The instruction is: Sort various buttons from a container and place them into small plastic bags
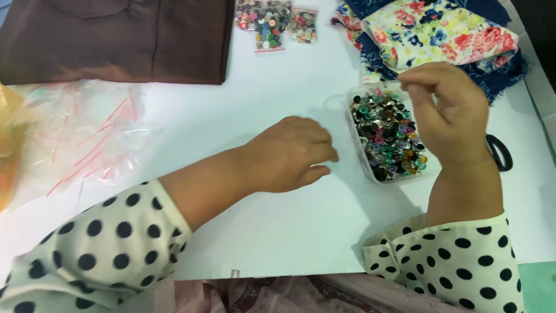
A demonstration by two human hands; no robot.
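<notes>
Head view: right hand [449, 113] pinched, contents unclear, hiding scissors [499, 152]; left hand [289, 153] loosely curled

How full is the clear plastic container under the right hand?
Nearly full. The clear container is heaped with mixed coloured buttons up to its rim, with no lid on it. The right hand hovers above it, fingertips pinched.

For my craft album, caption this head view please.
Right hand hovers over a clear tub of mixed buttons, left hand resting on the white table.
</notes>
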